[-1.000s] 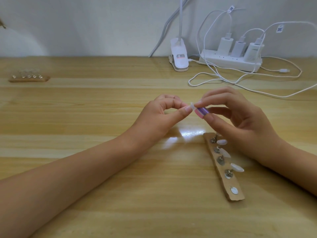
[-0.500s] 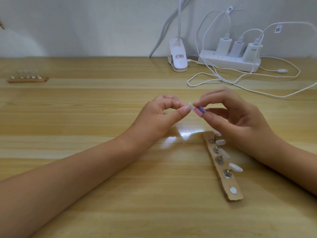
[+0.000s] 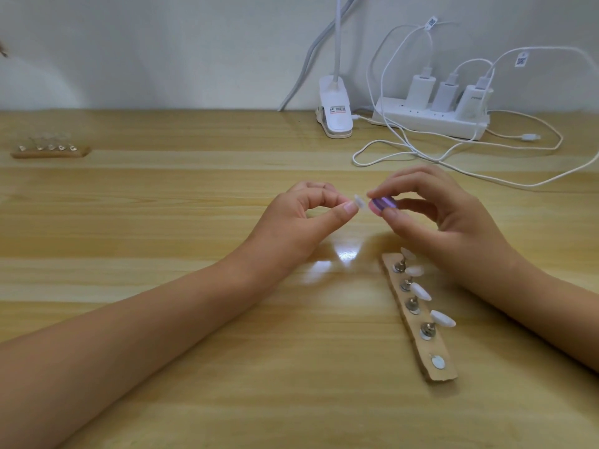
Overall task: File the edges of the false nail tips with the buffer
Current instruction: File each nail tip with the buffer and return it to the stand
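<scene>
Wooden surface (image 3: 162, 319), mid-filing step. Left hand (image 3: 291, 222) pinches nail tip (image 3: 456, 201); right hand (image 3: 447, 222) pinches purple buffer (image 3: 479, 204) just beside it. Next, likely: set buffer against tip edge, light strokes.

1. From my station the picture reads evenly bright, and the white wall (image 3: 162, 43) stays pale without burning out.
2. A white glare patch (image 3: 346, 254) sits on the wooden table (image 3: 162, 400) just below the hands, so the light comes from overhead.
3. Shadows are weak and soft-edged. I see a faint one under the right hand (image 3: 453, 222).
4. The false nail tip (image 3: 359, 201) pinched in the left hand (image 3: 291, 222) looks smeared, and the purple buffer (image 3: 384, 204) carries a small sheen.
5. The far-left nail holder (image 3: 48, 150) is too soft to resolve.
6. The table's back edge bows slightly, a wide-angle effect.
</scene>
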{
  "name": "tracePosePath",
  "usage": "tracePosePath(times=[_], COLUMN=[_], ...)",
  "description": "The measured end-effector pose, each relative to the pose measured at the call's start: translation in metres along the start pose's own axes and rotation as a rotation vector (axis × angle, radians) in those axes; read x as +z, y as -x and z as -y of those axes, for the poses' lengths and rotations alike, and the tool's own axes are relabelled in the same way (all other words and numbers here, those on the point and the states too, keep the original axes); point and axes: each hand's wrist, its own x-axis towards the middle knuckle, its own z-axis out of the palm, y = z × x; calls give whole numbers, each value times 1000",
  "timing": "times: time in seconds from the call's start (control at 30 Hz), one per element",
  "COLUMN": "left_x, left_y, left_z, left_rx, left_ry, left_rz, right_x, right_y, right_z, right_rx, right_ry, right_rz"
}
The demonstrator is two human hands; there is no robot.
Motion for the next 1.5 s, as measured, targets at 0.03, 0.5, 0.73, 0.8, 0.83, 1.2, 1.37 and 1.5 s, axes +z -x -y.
tracePosePath(times=[0.03, 0.5, 0.73, 0.8, 0.83, 1.2, 1.37, 1.5], left_x=[0, 0, 0, 0, 1, 1, 1, 2], left_y=[0, 2, 2, 3, 3, 4, 4, 5], left_z=[0, -4, -4, -5, -5, -6, -6, -8], left_rx=[-5, -16, -3, -8, -9, 18, 13, 13], left_ry=[2, 4, 1, 6, 9, -24, -32, -41], left_rz=[-3, -3, 5, 5, 5, 24, 48, 65], right_x=[-1, 1, 2, 3, 3, 4, 3, 3], right_y=[0, 0, 1, 0, 0, -1, -1, 0], right_z=[-1, 0, 3, 3, 3, 5, 9, 10], right_rx=[70, 215, 243, 278, 268, 262, 233, 209], right_ry=[-55, -511, -493, -494, -493, -479, -441, -390], right_rz=[-21, -16, 21, 31, 18, -27, -37, -18])
